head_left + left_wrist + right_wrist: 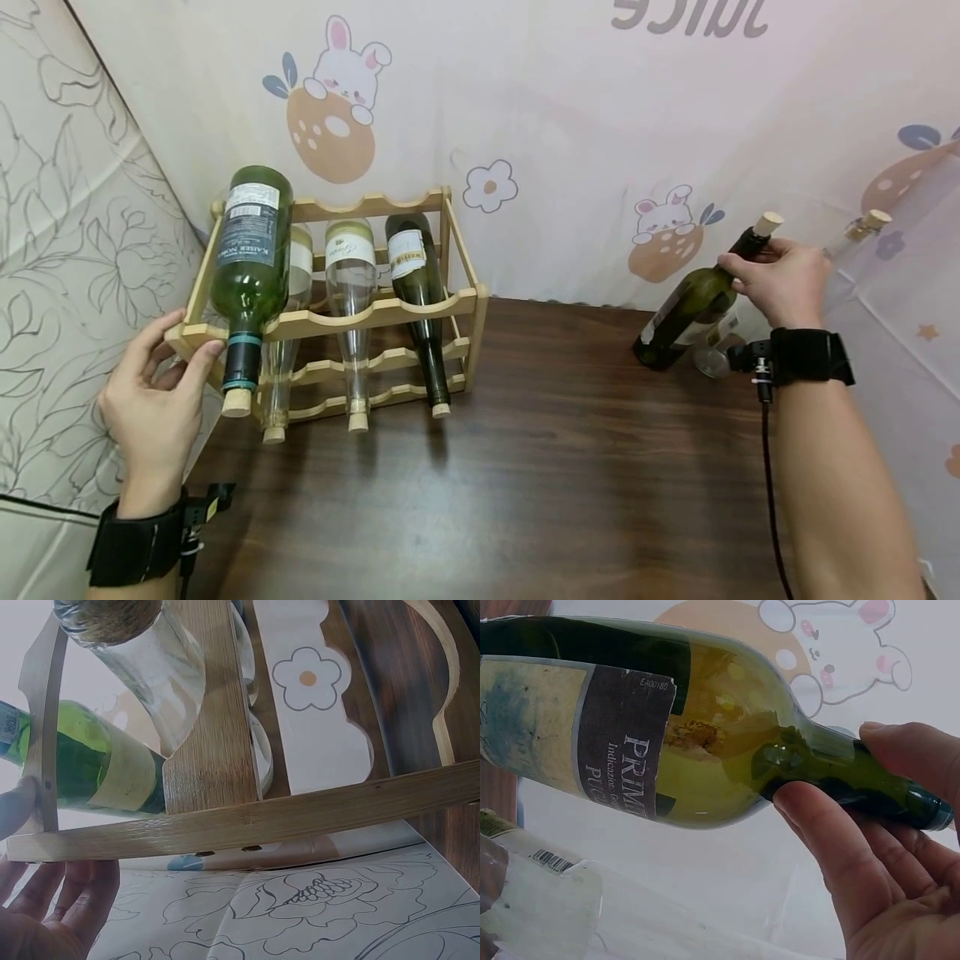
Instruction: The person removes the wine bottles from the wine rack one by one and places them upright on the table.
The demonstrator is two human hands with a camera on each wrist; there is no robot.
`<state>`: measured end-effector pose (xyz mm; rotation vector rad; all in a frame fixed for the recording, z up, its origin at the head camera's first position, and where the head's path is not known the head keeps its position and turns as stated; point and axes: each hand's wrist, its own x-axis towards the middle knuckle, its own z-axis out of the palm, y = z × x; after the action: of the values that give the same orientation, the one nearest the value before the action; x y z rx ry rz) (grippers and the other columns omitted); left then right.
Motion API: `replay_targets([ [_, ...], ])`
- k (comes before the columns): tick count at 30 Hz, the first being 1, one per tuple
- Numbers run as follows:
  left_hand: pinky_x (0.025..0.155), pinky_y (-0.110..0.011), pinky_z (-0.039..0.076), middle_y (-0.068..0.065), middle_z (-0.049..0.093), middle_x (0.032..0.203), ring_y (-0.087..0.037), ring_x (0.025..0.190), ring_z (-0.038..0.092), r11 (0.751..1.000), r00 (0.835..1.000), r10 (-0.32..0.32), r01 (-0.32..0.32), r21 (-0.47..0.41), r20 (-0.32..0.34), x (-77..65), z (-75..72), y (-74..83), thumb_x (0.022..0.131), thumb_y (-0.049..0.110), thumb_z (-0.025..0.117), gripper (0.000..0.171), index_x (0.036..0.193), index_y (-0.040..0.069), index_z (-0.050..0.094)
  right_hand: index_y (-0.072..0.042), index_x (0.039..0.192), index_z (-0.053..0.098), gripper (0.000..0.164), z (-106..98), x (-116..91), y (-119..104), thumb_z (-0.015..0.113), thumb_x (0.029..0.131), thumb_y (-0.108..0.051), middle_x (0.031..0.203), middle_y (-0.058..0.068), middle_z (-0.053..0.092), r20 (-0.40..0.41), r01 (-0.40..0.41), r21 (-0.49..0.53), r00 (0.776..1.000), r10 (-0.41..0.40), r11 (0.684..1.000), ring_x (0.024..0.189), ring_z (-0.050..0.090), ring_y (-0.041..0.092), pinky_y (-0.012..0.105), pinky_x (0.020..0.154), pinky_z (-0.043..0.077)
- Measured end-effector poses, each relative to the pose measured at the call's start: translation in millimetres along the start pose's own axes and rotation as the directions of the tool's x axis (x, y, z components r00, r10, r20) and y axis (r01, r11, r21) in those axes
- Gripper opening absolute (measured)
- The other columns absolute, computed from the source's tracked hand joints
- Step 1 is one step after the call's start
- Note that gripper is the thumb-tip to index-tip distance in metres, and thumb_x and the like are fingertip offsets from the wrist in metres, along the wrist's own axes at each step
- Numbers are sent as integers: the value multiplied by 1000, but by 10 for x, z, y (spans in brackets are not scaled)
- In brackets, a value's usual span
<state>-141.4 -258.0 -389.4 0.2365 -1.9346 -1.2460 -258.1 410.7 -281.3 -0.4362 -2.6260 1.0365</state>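
Note:
At the left of the head view, my left hand (153, 396) grips the front left corner of a wooden wine rack (390, 314). The thumb and fingers lie on opposite sides of the frame. On the rack's top tier lies a green wine bottle (255, 237), its corked neck towards me. Lower in the rack lie two clear bottles (356, 287) and a dark green bottle (423, 292), all corked. At the right, my right hand (787, 279) holds another green wine bottle (727, 742) by its neck. That bottle leans, its base at the table.
A clear corked bottle (855, 236) stands beside the held one, partly hidden by my right hand. The dark wooden table (525, 483) stretches between the rack and those bottles. A curtain (540, 125) with rabbit prints hangs behind; a floral sheet (56, 250) borders the left.

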Motion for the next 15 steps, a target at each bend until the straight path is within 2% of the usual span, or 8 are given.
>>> replay_targets([
  [6,85,-1,57,16,73,122,11,103,70,1000,1000,5,-5,-7,2,0,18,12,86,2,87,49,132,13,74,8,135,64,62,22,-1,6,69,99,-43,66,-42,45,-21,27,-47,999,-28,999,59,57,-20,4,57,55],
  [13,86,-1,56,12,74,124,12,103,70,1000,1000,26,-26,-13,-11,-5,12,12,85,1,87,49,132,10,75,5,126,69,56,59,-13,27,65,100,-44,57,-48,42,-62,65,-147,995,-75,987,51,50,-20,3,53,45],
  [14,86,-1,56,12,74,125,13,103,70,999,999,31,-31,-12,-12,-6,12,10,85,1,87,49,132,10,75,4,125,69,56,59,-15,32,64,100,-45,57,-48,43,-70,63,-159,995,-74,985,51,50,-20,4,54,44],
  [15,86,-1,56,12,74,125,13,103,69,999,999,36,-36,-11,-13,-8,12,8,85,1,87,49,132,10,75,3,124,70,56,66,-23,33,64,100,-46,60,-40,56,-80,59,-171,994,-73,984,53,50,-19,4,55,43],
])
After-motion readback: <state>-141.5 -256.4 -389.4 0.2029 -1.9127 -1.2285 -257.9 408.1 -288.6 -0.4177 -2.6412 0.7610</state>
